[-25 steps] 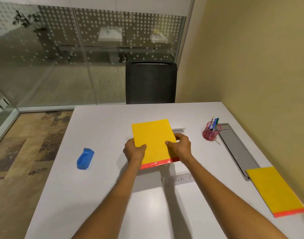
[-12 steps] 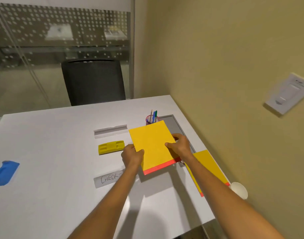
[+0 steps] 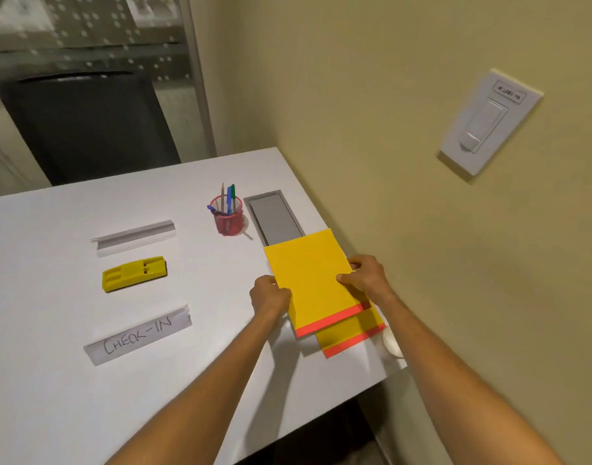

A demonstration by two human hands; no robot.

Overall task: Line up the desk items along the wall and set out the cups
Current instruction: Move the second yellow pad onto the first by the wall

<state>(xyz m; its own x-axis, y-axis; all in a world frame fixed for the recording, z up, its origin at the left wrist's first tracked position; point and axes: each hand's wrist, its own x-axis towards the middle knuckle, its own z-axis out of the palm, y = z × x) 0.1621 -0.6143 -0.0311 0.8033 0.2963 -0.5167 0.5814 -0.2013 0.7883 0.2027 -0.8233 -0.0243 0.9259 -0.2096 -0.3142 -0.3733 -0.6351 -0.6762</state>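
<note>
Carried rightward since half a second ago: upper yellow pad (image 3: 313, 280), now over the second yellow pad (image 3: 353, 333) by the wall instead of left of it, covering most of it, so that only the lower pad's near strip and red edge peek out. Largest to smallest: beige wall (image 3: 405, 95) along the right side, with a white switch plate (image 3: 487, 122) mounted on it; white desk (image 3: 86, 380) filling the lower left; black chair (image 3: 86, 125) behind the far edge; grey cable hatch (image 3: 274, 218) set into the desk near the wall, its near end hidden under the upper pad. Upper pad gripped on both sides: left hand (image 3: 269, 298) closed on the left edge, thumb on top, right hand (image 3: 366, 278) pinching the right edge, thumb on top and other fingers curled underneath. Both pads angled alike, red edges toward the person. Left of the pads, well apart: "CHECK-IN" paper sign (image 3: 138, 335) nearest, yellow plastic block (image 3: 134, 274) beyond it, blank folded paper sign (image 3: 133, 237) farther still. Red mesh pen cup (image 3: 229, 219) just left of the hatch, upright, holding pens and a pencil. White cup (image 3: 392, 345) at the desk's near right corner, mostly hidden behind the right forearm
</note>
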